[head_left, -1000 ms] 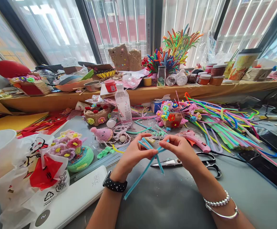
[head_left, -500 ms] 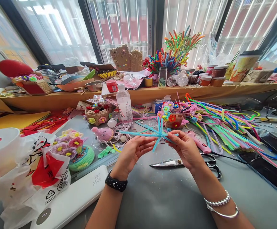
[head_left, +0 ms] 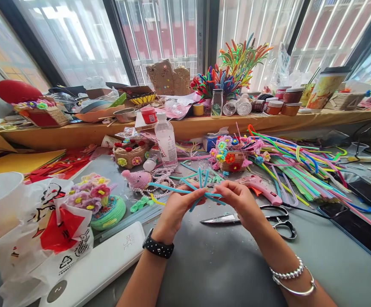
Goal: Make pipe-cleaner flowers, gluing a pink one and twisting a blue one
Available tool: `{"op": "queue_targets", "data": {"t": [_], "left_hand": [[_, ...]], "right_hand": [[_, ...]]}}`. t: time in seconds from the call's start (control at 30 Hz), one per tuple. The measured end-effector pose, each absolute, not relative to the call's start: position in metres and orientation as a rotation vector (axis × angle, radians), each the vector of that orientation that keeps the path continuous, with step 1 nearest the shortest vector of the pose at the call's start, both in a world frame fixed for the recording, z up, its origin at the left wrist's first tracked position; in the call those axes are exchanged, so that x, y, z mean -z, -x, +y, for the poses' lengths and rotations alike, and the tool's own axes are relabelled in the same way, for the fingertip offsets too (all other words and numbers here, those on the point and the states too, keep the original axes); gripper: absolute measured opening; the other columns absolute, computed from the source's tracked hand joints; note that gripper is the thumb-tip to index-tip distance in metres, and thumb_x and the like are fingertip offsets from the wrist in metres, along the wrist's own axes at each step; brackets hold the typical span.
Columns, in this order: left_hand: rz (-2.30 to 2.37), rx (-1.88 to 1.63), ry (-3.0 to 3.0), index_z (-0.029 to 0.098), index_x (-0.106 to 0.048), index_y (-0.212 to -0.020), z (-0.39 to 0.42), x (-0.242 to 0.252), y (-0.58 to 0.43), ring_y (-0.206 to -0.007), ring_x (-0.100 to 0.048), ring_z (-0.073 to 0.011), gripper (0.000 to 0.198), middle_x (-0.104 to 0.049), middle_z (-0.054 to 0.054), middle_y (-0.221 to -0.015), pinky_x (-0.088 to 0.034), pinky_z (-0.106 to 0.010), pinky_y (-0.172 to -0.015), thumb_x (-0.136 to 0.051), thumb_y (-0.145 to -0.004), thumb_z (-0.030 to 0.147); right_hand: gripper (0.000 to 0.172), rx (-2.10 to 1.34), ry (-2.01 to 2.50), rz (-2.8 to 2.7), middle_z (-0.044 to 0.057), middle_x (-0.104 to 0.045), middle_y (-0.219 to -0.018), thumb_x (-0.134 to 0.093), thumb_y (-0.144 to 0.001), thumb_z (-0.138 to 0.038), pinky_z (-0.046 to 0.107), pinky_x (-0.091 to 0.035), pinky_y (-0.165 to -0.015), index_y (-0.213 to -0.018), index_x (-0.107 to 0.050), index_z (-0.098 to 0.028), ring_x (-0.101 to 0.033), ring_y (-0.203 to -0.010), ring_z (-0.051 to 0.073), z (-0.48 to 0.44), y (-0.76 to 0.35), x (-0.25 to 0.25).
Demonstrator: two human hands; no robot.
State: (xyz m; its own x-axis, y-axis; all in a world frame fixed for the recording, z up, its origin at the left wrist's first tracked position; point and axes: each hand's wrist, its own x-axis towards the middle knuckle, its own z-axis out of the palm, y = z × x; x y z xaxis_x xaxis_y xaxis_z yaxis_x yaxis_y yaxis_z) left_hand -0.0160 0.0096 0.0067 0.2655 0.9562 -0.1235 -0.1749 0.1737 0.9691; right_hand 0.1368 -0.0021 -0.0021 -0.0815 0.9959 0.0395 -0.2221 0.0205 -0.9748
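Both hands meet above the grey table (head_left: pixel 223 264), pinching a bundle of light blue pipe cleaners (head_left: pixel 172 189) whose ends fan out between them. My left hand (head_left: pixel 175 209), with a black watch on the wrist, grips the bundle from the left, fingers closed. My right hand (head_left: pixel 241 200), with silver bracelets on the wrist, pinches it from the right. Scissors (head_left: pixel 252 218) lie just right of the hands, and a pink glue gun (head_left: pixel 262 187) lies behind them.
A heap of coloured pipe cleaners (head_left: pixel 300 168) spreads at the right. Small flower baskets (head_left: pixel 231 157), a clear bottle (head_left: pixel 166 143), a pearl string and a pink knitted figure (head_left: pixel 137 179) sit behind. A white power bank (head_left: pixel 99 264) and plastic bag (head_left: pixel 51 230) lie left. A dark tablet (head_left: pixel 360 232) lies right.
The blue pipe cleaner bundle has been turned between the hands: long ends that hung down now fan out sideways and upward. Both hands stayed close together above the table.
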Motion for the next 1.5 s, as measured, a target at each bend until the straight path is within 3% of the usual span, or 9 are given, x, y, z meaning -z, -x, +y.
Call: {"op": "queue_targets", "data": {"t": [0.1,0.2,0.37,0.53,0.73,0.93,1.1,1.3,1.5], "left_hand": [[0.994,-0.940,-1.093,0.014,-0.061,-0.074,0.008,-0.010,0.016,-0.066,-0.058,-0.0129,0.024,-0.063,-0.003,-0.073,-0.045,-0.026,-0.067,-0.068,-0.057,0.030],[0.996,-0.880,-1.154,0.014,-0.061,-0.075,0.006,-0.012,0.015,-0.062,-0.058,-0.0129,0.026,-0.062,-0.003,-0.070,-0.045,-0.025,-0.062,-0.069,-0.056,0.030],[0.997,-0.895,-1.178,0.014,-0.060,-0.079,0.006,-0.011,0.013,-0.063,-0.058,-0.0136,0.030,-0.063,-0.003,-0.071,-0.047,-0.027,-0.062,-0.069,-0.055,0.030],[1.022,-1.031,-1.064,0.015,-0.054,-0.076,0.009,-0.009,0.013,-0.058,-0.059,-0.0109,0.028,-0.061,0.000,-0.066,-0.047,-0.025,-0.062,-0.070,-0.055,0.026],[1.029,-1.148,-0.963,0.016,-0.053,-0.076,0.008,-0.010,0.011,-0.055,-0.059,-0.0088,0.028,-0.061,0.003,-0.063,-0.048,-0.022,-0.061,-0.070,-0.055,0.024],[1.023,-1.243,-0.937,0.016,-0.054,-0.077,0.008,-0.007,0.010,-0.060,-0.059,-0.0091,0.027,-0.061,0.003,-0.065,-0.048,-0.023,-0.067,-0.069,-0.057,0.025],[0.958,-1.168,-0.961,0.016,-0.057,-0.080,0.007,-0.008,0.009,-0.065,-0.060,-0.0110,0.026,-0.063,0.001,-0.071,-0.047,-0.024,-0.068,-0.068,-0.058,0.025],[0.666,-1.327,-0.587,0.014,-0.062,-0.083,0.011,-0.021,0.028,-0.081,-0.060,-0.0170,0.041,-0.066,-0.006,-0.080,-0.047,-0.027,-0.074,-0.046,-0.071,0.050],[0.617,-1.297,-0.366,0.014,-0.063,-0.071,0.016,-0.023,0.039,-0.063,-0.060,-0.0103,0.038,-0.064,-0.003,-0.064,-0.048,-0.020,-0.061,-0.042,-0.075,0.046]], "right_hand": [[0.031,-1.388,0.971,-1.033,0.001,-0.060,-0.063,-0.055,-0.068,-0.046,0.023,-0.041,-0.057,-0.066,-0.061,-0.015,-0.053,-0.060,0.010,-0.001,-0.139,0.001],[0.024,-1.397,0.940,-1.021,-0.002,-0.059,-0.063,-0.062,-0.065,-0.039,0.021,-0.040,-0.055,-0.076,-0.060,-0.017,-0.050,-0.055,0.007,-0.001,-0.139,0.002],[0.016,-1.359,0.896,-1.021,-0.005,-0.056,-0.054,-0.066,-0.063,-0.028,0.019,-0.039,-0.053,-0.069,-0.057,-0.017,-0.049,-0.051,0.006,-0.002,-0.137,0.006],[0.014,-1.439,0.855,-0.921,-0.002,-0.063,-0.062,-0.065,-0.064,-0.027,0.023,-0.043,-0.065,-0.066,-0.055,-0.018,-0.058,-0.064,0.010,-0.002,-0.138,0.005],[0.011,-1.547,0.753,-0.812,-0.001,-0.064,-0.071,-0.063,-0.067,-0.027,0.026,-0.043,-0.073,-0.068,-0.057,-0.018,-0.059,-0.074,0.012,-0.001,-0.138,0.006],[0.034,-1.475,0.772,-0.919,0.005,-0.062,-0.084,-0.054,-0.070,-0.047,0.025,-0.046,-0.061,-0.081,-0.062,-0.017,-0.057,-0.074,0.015,-0.002,-0.133,0.008],[0.020,-1.363,0.925,-0.993,-0.001,-0.060,-0.065,-0.068,-0.061,-0.032,0.023,-0.044,-0.059,-0.072,-0.060,-0.017,-0.054,-0.057,0.010,-0.003,-0.130,0.007],[0.016,-1.463,0.877,-0.834,-0.004,-0.057,-0.063,-0.070,-0.058,-0.026,0.017,-0.041,-0.054,-0.069,-0.061,-0.018,-0.049,-0.052,0.004,0.001,-0.141,0.006],[0.011,-1.604,0.676,-0.717,-0.006,-0.047,-0.058,-0.069,-0.060,-0.020,0.012,-0.035,-0.044,-0.064,-0.060,-0.017,-0.039,-0.047,0.001,0.003,-0.147,0.002]]}}
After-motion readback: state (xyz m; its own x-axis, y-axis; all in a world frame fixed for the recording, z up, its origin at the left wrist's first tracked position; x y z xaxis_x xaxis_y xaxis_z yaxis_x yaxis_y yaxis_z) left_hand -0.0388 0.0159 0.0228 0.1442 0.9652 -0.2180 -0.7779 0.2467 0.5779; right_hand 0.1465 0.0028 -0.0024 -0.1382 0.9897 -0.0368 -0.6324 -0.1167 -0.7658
